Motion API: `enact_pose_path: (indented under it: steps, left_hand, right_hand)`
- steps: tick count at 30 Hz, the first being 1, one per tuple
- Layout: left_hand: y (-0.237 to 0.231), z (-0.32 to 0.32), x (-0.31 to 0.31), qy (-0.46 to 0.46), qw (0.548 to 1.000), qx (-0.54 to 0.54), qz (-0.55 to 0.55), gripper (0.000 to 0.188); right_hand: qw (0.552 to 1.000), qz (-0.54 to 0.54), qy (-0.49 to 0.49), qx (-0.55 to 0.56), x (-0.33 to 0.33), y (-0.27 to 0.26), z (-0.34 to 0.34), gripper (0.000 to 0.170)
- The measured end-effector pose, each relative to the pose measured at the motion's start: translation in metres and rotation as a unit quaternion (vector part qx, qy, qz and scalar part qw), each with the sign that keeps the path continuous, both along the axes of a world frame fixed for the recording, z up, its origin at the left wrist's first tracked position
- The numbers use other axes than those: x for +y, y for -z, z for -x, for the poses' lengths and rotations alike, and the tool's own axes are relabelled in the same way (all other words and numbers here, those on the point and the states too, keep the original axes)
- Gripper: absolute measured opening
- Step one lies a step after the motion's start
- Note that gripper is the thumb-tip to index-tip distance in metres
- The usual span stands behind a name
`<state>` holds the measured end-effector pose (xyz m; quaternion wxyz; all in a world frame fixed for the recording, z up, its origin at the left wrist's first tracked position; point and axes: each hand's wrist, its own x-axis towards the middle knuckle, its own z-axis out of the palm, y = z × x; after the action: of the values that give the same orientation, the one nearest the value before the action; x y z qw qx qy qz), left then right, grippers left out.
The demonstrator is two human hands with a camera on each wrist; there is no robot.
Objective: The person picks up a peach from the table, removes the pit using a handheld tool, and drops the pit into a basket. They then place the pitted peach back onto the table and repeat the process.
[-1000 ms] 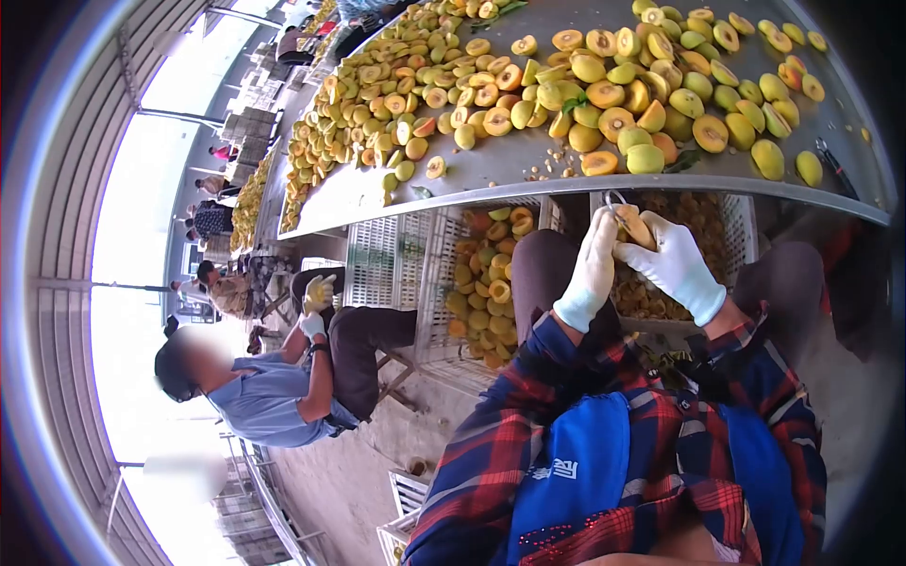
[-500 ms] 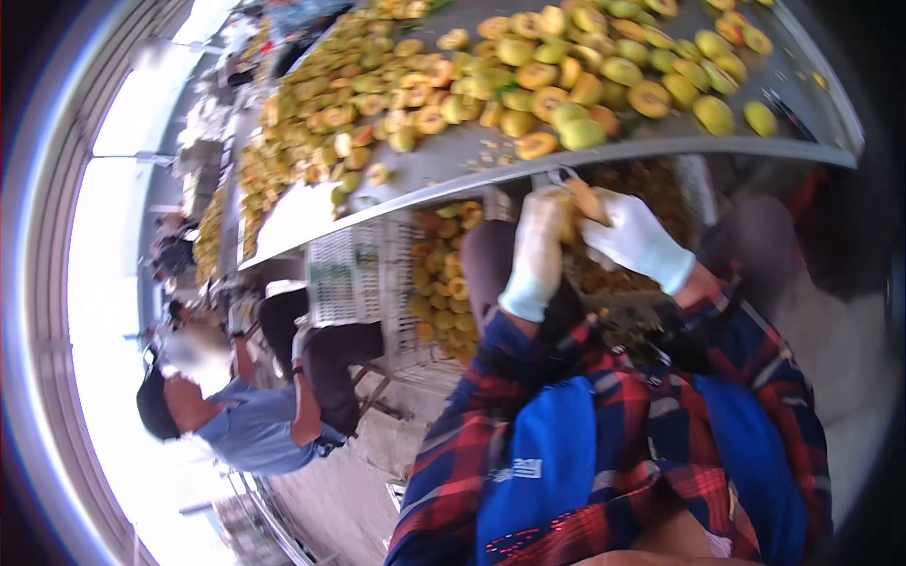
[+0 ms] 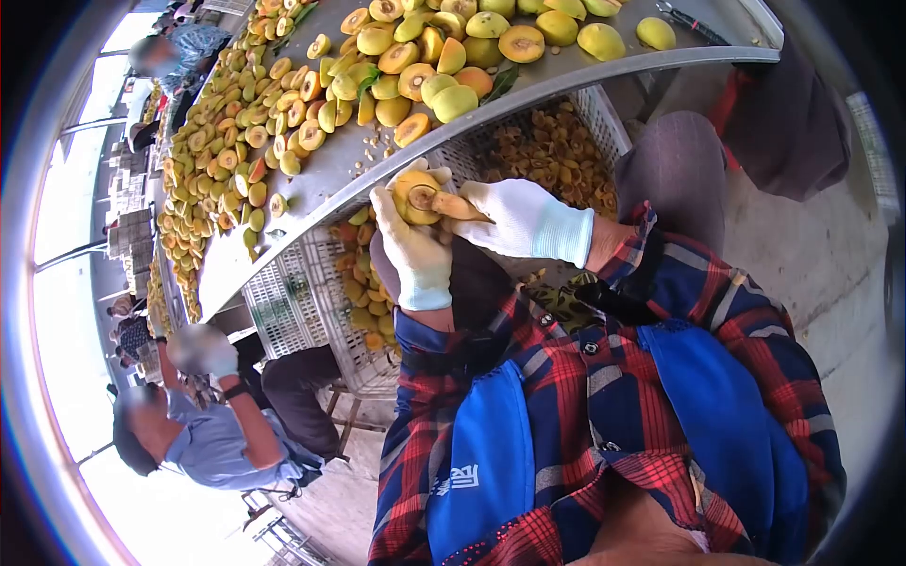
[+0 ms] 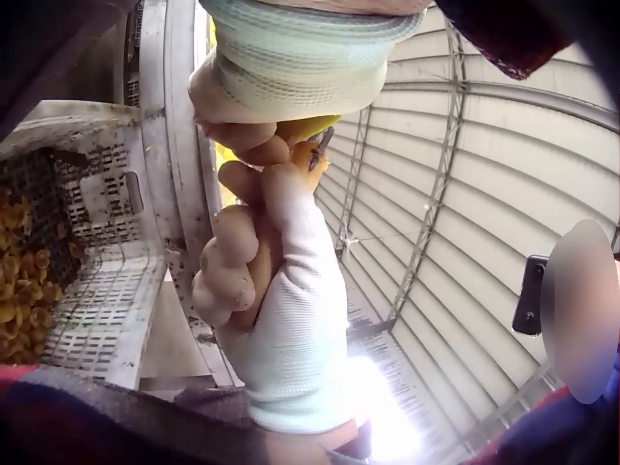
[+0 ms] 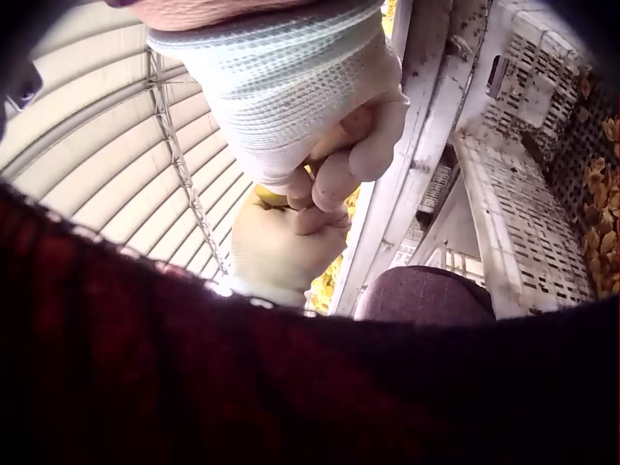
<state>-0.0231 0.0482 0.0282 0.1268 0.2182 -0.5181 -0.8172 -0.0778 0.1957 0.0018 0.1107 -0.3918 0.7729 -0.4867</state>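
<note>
My gloved left hand (image 3: 412, 255) cups a halved yellow peach (image 3: 404, 196), its cut face turned up with the brown centre showing. My gloved right hand (image 3: 514, 219) grips the wooden handle (image 3: 461, 208) of a pitting tool, whose front end is at the middle of the cut face. In the left wrist view, the tool's metal tip (image 4: 319, 153) shows beside the fruit, and the right fingers curl round the handle. Both hands meet in front of the table's edge, above my lap. In the right wrist view, the fingers hide most of the peach.
Halved peaches (image 3: 401, 83) are heaped on the metal table (image 3: 311, 193), with pliers-like cutters (image 3: 694, 24) at its right end. Beneath stand a crate (image 3: 609, 123) of brown scraps and a white crate (image 3: 363, 370) of peach halves. A person in blue (image 3: 231, 443) sits at the left.
The head view has swung, so table and crates sit differently in it. The peach half's cut face now shows in my left hand, with the tool at its centre. The neighbour's hand has risen.
</note>
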Motion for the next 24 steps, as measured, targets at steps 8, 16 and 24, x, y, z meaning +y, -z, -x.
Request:
enact_pose_path:
  steps: [8,16,24]
  left_hand:
    - [-0.008,-0.001,0.012,-0.025,0.992,-0.020,0.122,0.060]
    - [-0.006,-0.002,-0.028,0.223,0.827,-0.030,0.516,0.026]
    - [0.003,-0.002,-0.003,0.027,0.929,0.022,0.368,0.039]
  right_hand:
    - [0.996,-0.059,-0.060,0.018,0.006,-0.010,0.013,0.028]
    - [0.959,-0.246,-0.122,0.072,0.011,0.002,0.025,0.028]
    - [0.819,-0.024,-0.120,-0.561,0.012,-0.036,0.007,0.029]
